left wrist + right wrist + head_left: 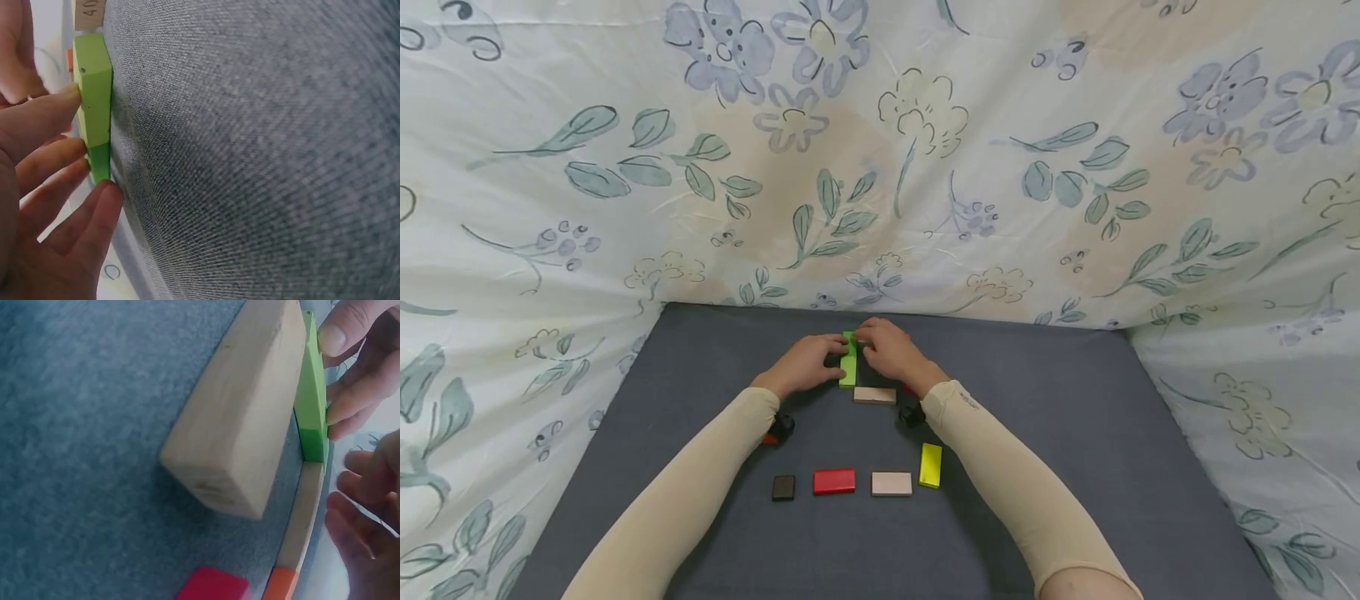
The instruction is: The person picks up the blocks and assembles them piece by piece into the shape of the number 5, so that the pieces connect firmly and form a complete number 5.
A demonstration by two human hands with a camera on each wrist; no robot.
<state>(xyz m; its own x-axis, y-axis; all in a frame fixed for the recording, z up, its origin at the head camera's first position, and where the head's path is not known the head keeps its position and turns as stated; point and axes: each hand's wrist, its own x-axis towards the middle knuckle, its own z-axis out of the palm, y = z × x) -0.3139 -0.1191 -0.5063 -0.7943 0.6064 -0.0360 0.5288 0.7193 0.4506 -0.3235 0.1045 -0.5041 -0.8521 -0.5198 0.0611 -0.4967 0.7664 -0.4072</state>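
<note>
A light green block [97, 106] and a darker green block [100, 162] lie end to end toward the back of the table. My left hand [808, 364] is on their left side; its thumb touches the light green block and its fingers reach along to the darker one. Beside the far end, my right hand [891, 350] has loosely bent fingers, with nothing between them in the right wrist view. A natural wood block [240, 419] lies close by on the near side. A pale wood piece [303, 512] continues from the darker green block toward an orange block [282, 582].
Nearer the person, a dark brown block [783, 487], a red block [834, 481], another pale wood block [891, 484] and a yellow block [930, 465] form a row. An orange-red piece [770, 439] is partly hidden by the left wrist. Floral cloth [880, 167] hangs behind the grey tabletop [1037, 400].
</note>
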